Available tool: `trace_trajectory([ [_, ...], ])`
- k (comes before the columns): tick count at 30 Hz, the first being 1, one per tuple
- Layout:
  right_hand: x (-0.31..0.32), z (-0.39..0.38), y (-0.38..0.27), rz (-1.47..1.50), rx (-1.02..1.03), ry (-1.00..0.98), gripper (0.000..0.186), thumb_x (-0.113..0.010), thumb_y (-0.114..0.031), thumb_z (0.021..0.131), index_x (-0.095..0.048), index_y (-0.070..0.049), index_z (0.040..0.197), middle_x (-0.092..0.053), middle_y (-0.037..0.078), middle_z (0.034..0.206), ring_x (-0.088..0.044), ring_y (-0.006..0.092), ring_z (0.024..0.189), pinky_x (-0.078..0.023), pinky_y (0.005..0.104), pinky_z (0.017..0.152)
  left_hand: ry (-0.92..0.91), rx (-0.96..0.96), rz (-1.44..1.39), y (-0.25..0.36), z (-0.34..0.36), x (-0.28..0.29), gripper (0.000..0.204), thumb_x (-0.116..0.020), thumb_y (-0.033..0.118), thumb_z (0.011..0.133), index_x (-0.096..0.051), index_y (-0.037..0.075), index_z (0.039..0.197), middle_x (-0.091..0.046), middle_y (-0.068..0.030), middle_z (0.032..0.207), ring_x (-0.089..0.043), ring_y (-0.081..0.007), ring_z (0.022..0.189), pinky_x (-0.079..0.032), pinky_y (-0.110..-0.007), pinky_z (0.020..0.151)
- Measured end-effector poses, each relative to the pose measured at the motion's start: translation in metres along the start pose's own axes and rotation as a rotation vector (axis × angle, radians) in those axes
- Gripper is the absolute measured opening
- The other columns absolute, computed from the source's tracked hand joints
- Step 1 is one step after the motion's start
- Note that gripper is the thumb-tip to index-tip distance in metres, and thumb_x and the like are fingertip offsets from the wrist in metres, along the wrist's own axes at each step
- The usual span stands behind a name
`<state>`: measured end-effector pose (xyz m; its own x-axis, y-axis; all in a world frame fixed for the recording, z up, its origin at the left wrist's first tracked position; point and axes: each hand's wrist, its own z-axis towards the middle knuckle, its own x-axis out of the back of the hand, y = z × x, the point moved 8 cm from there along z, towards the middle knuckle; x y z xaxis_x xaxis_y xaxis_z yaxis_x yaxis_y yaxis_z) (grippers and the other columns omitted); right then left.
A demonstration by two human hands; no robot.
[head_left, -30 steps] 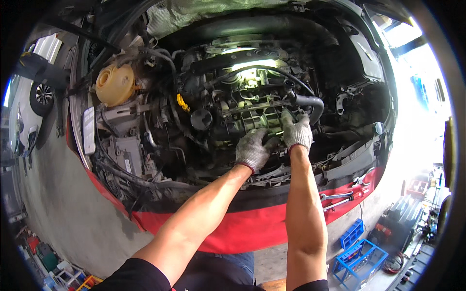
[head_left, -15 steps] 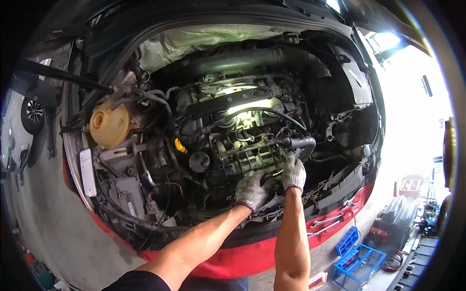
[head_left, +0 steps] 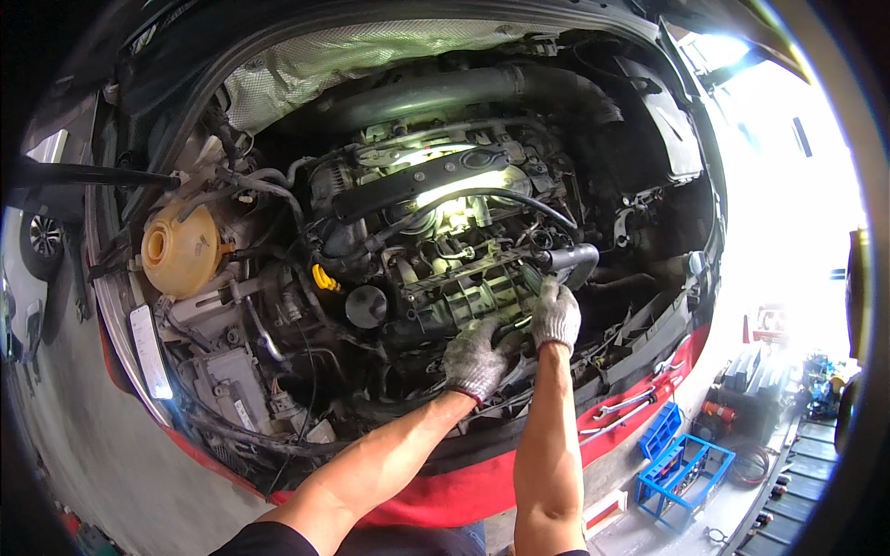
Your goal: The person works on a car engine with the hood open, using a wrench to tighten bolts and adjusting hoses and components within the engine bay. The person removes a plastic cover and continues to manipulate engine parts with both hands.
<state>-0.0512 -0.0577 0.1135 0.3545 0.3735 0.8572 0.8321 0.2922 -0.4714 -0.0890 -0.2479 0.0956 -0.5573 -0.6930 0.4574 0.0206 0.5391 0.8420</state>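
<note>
Both my hands wear grey knit gloves and reach into the front of an open engine bay. My left hand [head_left: 477,357] is curled low against the front of the ribbed intake manifold [head_left: 477,301], its fingertips partly hidden. Just right of it, my right hand [head_left: 556,317] has its fingers drawn together at the manifold's right end, below a thick black hose [head_left: 577,259]. A short, thin dark piece [head_left: 515,324] shows between the two hands; its kind cannot be made out. Whatever either hand grips is hidden by the gloves.
A yellowish coolant tank [head_left: 181,250] and a phone [head_left: 150,350] are at the left. A bright light falls on the engine behind a black bar [head_left: 422,181]. Wrenches [head_left: 626,408] lie on the red fender cover [head_left: 445,486]. Blue racks [head_left: 686,477] stand at the lower right.
The view has shifted, so the engine bay appears slightly farther left. Both hands stay at the manifold's front, with only slight movement of the fingers.
</note>
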Motion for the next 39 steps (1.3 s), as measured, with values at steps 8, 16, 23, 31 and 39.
trace_trajectory([
  [8, 0.007, -0.015, -0.002, 0.084, 0.111, 0.178, 0.040, -0.068, -0.041, 0.091, -0.073, -0.006, 0.110, -0.069, 0.026, 0.113, -0.067, 0.0422, 0.105, -0.053, 0.0488, 0.090, 0.062, -0.045, -0.040, 0.000, -0.002, 0.002, 0.043, -0.073, 0.045, 0.091, -0.071, 0.017, 0.124, -0.072, -0.0176, 0.115, -0.067, -0.0390, 0.109, -0.053, -0.049, 0.093],
  [16, 0.009, -0.021, -0.011, 0.075, 0.259, 0.195, 0.044, -0.070, -0.042, 0.090, -0.071, -0.007, 0.116, -0.069, 0.026, 0.119, -0.065, 0.0430, 0.113, -0.051, 0.0482, 0.096, 0.054, -0.055, -0.014, 0.003, -0.004, 0.000, 0.044, -0.072, 0.045, 0.092, -0.069, 0.014, 0.123, -0.071, -0.0173, 0.115, -0.067, -0.0393, 0.109, -0.053, -0.049, 0.091],
  [23, 0.003, -0.008, 0.003, 0.078, -0.030, 0.014, 0.052, -0.054, -0.050, 0.099, -0.072, -0.003, 0.113, -0.072, 0.027, 0.110, -0.069, 0.0421, 0.104, -0.053, 0.0479, 0.092, 0.085, -0.053, 0.003, -0.001, -0.002, -0.003, 0.043, -0.075, 0.044, 0.089, -0.072, 0.012, 0.118, -0.072, -0.0168, 0.109, -0.069, -0.0385, 0.103, -0.054, -0.048, 0.088],
  [31, 0.015, -0.022, -0.011, 0.055, 0.064, 0.135, 0.050, -0.070, -0.047, 0.092, -0.070, -0.004, 0.119, -0.070, 0.026, 0.118, -0.067, 0.0408, 0.111, -0.052, 0.0481, 0.094, 0.095, -0.064, 0.021, -0.002, -0.002, -0.002, 0.045, -0.075, 0.044, 0.089, -0.071, 0.011, 0.119, -0.072, -0.0185, 0.110, -0.069, -0.0390, 0.104, -0.055, -0.048, 0.089],
  [39, 0.006, -0.025, -0.006, 0.163, 0.132, 0.234, 0.043, -0.068, -0.035, 0.094, -0.065, -0.009, 0.129, -0.067, 0.027, 0.121, -0.065, 0.0405, 0.112, -0.050, 0.0443, 0.099, 0.075, -0.042, -0.001, -0.001, -0.002, 0.002, 0.045, -0.075, 0.042, 0.090, -0.070, 0.009, 0.121, -0.072, -0.0191, 0.113, -0.068, -0.0406, 0.106, -0.054, -0.049, 0.090],
])
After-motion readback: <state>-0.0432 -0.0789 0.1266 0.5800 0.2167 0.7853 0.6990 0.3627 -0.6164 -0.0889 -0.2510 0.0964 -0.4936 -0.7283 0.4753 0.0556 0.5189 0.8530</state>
